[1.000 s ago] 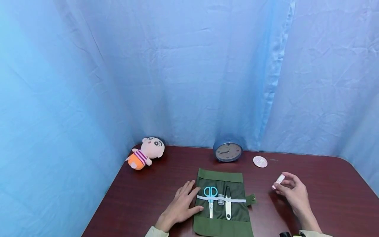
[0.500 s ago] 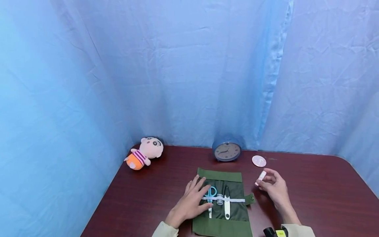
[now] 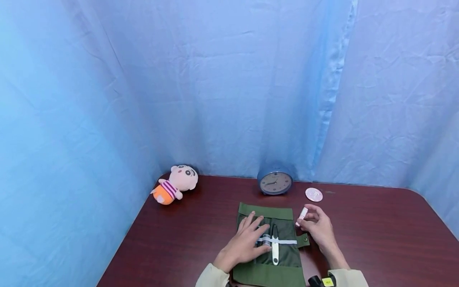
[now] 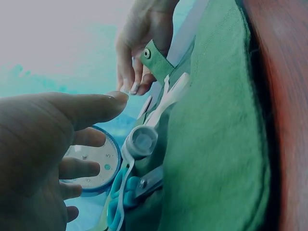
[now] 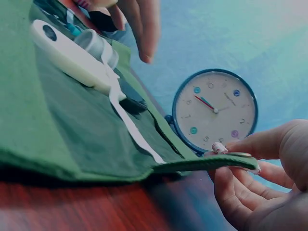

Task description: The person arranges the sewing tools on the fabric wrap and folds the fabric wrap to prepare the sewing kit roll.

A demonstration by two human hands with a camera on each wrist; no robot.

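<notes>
An unrolled green cloth tool roll (image 3: 267, 275) lies on the table, with a white elastic band across it. My left hand (image 3: 245, 244), fingers spread, is over its left half and covers most of the blue-handled scissors (image 4: 129, 198). A grey spool (image 4: 143, 141) and a white tool with a dark end (image 3: 275, 253) are held under the band. Just right of the roll, my right hand (image 3: 320, 231) pinches a small white-and-pink cylinder (image 3: 302, 215) between thumb and fingers. Near that hand, the roll's snap tab (image 3: 303, 240) sticks out.
At the back stands a blue alarm clock (image 3: 275, 182), with a round pale disc (image 3: 314, 194) to its right. A plush doll (image 3: 175, 184) lies at the back left. Blue curtains (image 3: 229, 87) hang behind the table.
My right hand has carried the small cylinder leftward to the roll's right edge. My left hand has shifted right from the roll's left edge, and now hides the scissors in the head view.
</notes>
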